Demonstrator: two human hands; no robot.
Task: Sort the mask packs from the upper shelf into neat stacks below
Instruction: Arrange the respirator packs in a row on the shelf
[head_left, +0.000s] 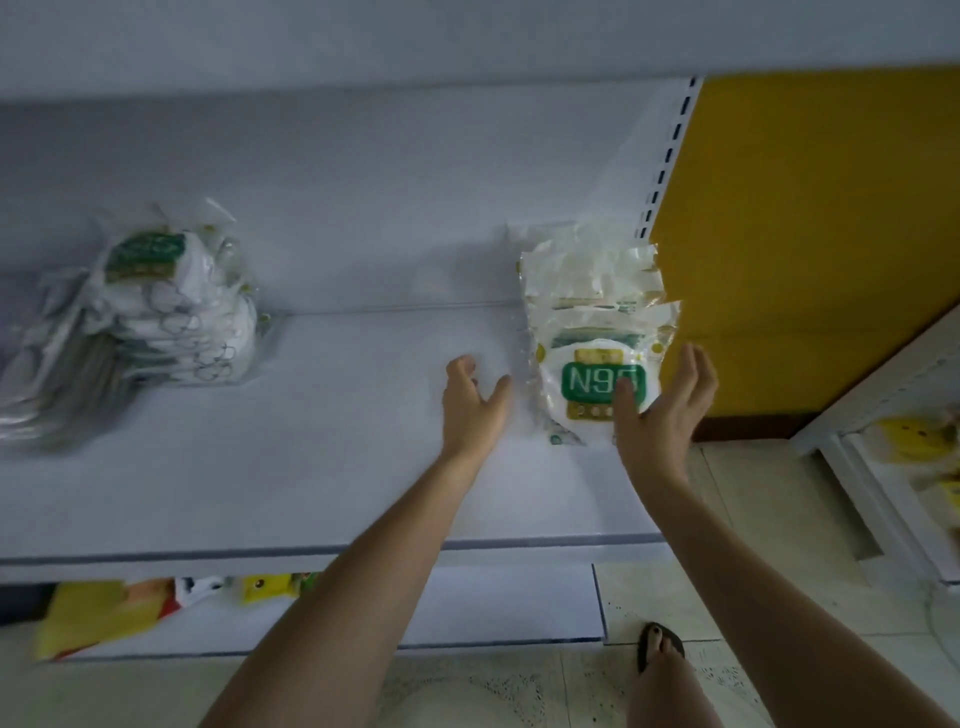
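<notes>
Stack of N95 mask packs (597, 332) lies at the right end of the white shelf (363, 467), long axis running near to far, directly between both hands. Nearer is the right hand (662, 410), thumb over the top pack's green label (597, 382), fingers (693, 374) straight along its right edge. Just left, the left hand (475, 402) has loosely spread fingers (contact unclear). A second stack (171, 312) sits far left.

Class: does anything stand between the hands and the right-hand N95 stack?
Nothing visible does. Only bare shelf separates the left hand from the N95 stack; the right hand is at its right edge, thumb over the label.
</notes>
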